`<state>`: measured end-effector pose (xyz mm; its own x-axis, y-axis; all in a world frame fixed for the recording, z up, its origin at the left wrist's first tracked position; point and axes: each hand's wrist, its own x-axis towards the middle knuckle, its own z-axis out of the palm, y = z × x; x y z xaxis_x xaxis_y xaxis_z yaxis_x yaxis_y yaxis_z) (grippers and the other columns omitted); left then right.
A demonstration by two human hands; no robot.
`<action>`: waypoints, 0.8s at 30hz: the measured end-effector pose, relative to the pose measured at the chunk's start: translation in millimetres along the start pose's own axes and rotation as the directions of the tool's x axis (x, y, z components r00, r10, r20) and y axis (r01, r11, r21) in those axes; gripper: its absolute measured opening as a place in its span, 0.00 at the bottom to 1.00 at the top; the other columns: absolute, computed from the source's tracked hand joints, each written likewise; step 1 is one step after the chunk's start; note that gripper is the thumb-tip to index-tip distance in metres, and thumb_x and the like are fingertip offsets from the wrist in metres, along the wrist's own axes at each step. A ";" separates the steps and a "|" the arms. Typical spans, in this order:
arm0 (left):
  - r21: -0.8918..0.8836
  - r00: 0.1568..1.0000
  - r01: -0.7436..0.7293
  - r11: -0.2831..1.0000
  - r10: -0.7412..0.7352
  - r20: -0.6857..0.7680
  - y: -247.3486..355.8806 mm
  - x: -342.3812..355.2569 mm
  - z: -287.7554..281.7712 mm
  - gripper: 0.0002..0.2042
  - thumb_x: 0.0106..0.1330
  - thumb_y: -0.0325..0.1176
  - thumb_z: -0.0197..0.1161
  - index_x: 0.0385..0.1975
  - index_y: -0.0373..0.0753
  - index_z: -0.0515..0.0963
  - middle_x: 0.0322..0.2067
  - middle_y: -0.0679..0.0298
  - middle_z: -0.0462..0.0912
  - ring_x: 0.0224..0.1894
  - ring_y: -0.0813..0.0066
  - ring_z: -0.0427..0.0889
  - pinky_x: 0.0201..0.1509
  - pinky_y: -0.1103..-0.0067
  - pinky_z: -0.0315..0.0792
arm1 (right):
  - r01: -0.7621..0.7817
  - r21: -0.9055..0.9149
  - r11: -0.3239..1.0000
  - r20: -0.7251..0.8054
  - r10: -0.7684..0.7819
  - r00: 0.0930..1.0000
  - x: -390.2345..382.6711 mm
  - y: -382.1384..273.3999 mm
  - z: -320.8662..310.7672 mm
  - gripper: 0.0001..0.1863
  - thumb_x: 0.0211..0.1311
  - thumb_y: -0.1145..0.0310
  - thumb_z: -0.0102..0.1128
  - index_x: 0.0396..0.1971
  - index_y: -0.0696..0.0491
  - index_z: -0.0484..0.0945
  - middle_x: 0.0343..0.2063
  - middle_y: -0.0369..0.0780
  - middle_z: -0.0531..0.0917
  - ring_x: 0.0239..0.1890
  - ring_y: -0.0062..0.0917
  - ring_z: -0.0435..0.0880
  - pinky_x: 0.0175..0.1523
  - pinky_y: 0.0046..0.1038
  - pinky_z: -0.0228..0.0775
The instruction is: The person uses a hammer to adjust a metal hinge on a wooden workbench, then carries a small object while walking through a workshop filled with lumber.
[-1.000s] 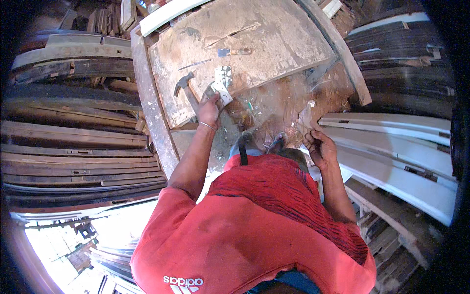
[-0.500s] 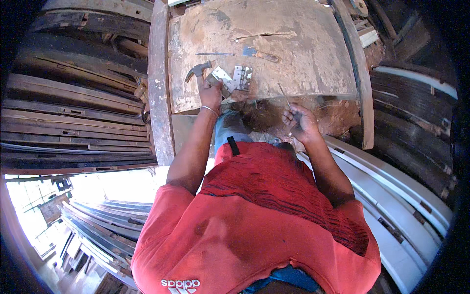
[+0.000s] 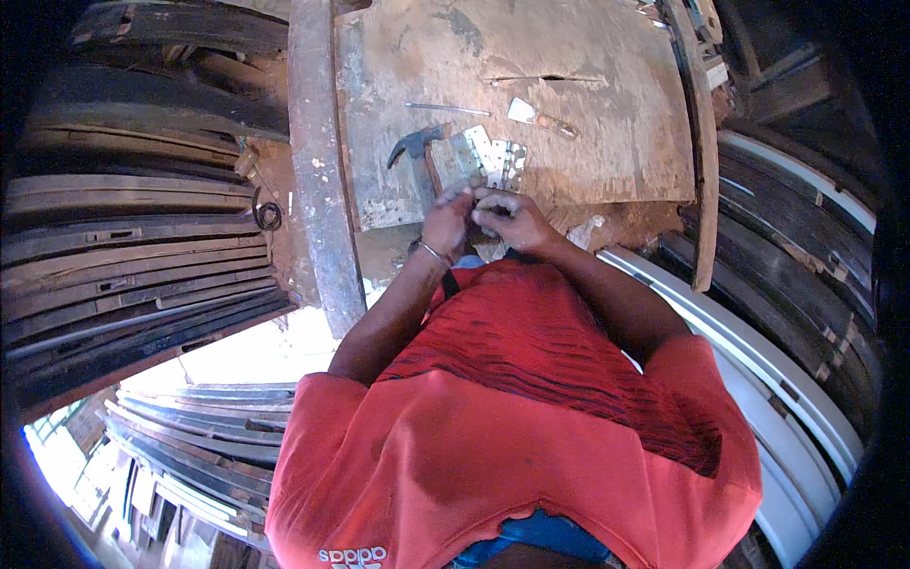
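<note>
My left hand [image 3: 447, 220] and my right hand [image 3: 515, 218] meet at the near edge of a worn wooden bench top [image 3: 616, 142]. Fingers of both are closed and pinched together; whatever is between them is too small or hidden to make out. Just beyond the left hand lies a claw hammer [image 3: 413, 144], its handle pointing toward me. Two metal hinges, one plain silver [image 3: 474, 150] and one spotted [image 3: 512, 161], rest side by side beyond my fingertips. Farther back are a thin metal rod [image 3: 447, 109] and a scraper with a wooden handle [image 3: 545, 119].
Raised timber rails border the bench at left [image 3: 318, 142] and right [image 3: 701, 142]. Stacked dark boards [image 3: 142, 242] fill the left side. Long white boards [image 3: 749, 370] lean at my right, with more dark timber [image 3: 787, 247] beyond.
My left hand has drawn back from the hinge and hammer. The right hand has moved left to meet it; the thin metal tool it held no longer shows. The view has shifted slightly.
</note>
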<state>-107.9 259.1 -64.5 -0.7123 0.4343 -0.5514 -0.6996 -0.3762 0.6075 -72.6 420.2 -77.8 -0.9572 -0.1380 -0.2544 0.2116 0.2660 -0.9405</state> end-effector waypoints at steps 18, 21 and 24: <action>0.723 0.810 0.046 0.690 0.397 -0.431 26.3 -16.9 -42.3 0.17 0.60 0.42 0.69 0.39 0.33 0.81 0.31 0.57 0.85 0.34 0.75 0.82 0.41 0.76 0.75 | -0.504 -0.232 0.832 -0.404 0.389 0.828 69.1 26.1 -47.7 0.21 0.52 0.65 0.73 0.43 0.60 0.78 0.37 0.41 0.84 0.38 0.25 0.81 0.44 0.29 0.74; 0.568 0.896 -0.216 0.794 0.392 -0.208 20.4 -14.1 -14.0 0.27 0.58 0.40 0.73 0.54 0.32 0.76 0.44 0.60 0.84 0.43 0.77 0.81 0.50 0.79 0.74 | -0.253 -0.084 0.964 -0.142 0.240 0.960 50.8 -16.8 -78.9 0.18 0.58 0.66 0.67 0.47 0.57 0.80 0.38 0.38 0.85 0.39 0.23 0.82 0.47 0.26 0.74; 0.759 0.868 -0.229 0.610 0.481 -0.125 32.2 -7.9 20.5 0.27 0.60 0.37 0.71 0.56 0.31 0.73 0.45 0.60 0.83 0.44 0.77 0.81 0.49 0.79 0.75 | -0.213 0.214 0.953 0.154 0.182 0.971 48.6 -22.9 -97.4 0.18 0.62 0.64 0.66 0.48 0.57 0.81 0.38 0.34 0.84 0.41 0.18 0.79 0.48 0.24 0.71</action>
<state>-123.6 260.3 -28.9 -0.9617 0.0937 -0.2575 -0.2206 0.2926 0.9304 -143.2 500.3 -46.7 -0.8605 -0.2324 -0.4533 0.4479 0.0788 -0.8906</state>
